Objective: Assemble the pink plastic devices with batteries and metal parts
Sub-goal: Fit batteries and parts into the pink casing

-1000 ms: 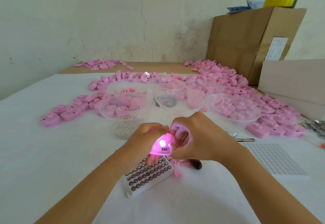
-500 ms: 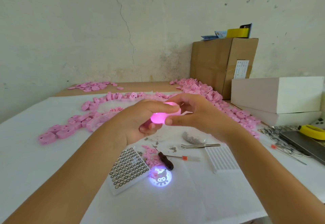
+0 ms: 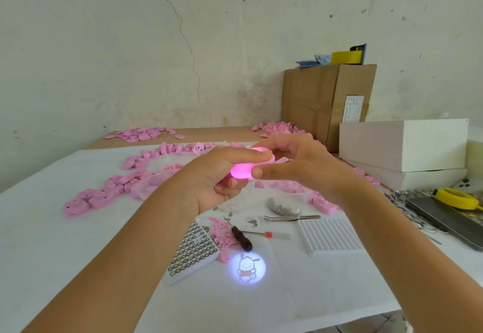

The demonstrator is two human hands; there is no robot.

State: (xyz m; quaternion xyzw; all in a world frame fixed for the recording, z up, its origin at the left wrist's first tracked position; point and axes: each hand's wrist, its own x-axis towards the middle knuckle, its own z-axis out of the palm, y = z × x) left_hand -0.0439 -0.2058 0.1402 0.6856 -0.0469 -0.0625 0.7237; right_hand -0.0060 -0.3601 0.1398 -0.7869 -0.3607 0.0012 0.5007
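Both hands pinch one glowing pink device (image 3: 241, 171) above the table (image 3: 52, 228); left hand (image 3: 214, 178) curls around it; right hand (image 3: 295, 165) grips its end; a cartoon picture (image 3: 247, 268) shines beside the battery tray (image 3: 192, 250).

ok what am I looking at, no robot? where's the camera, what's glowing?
No robot: a person works with bare hands, filmed by one camera worn on the head, looking forward and down. The left hand and right hand both hold one lit pink device, which throws a round cartoon picture onto the white table. Below the hands lie a tray of button batteries, a screwdriver, tweezers and a ribbed white tray. Loose pink shells are scattered farther back.
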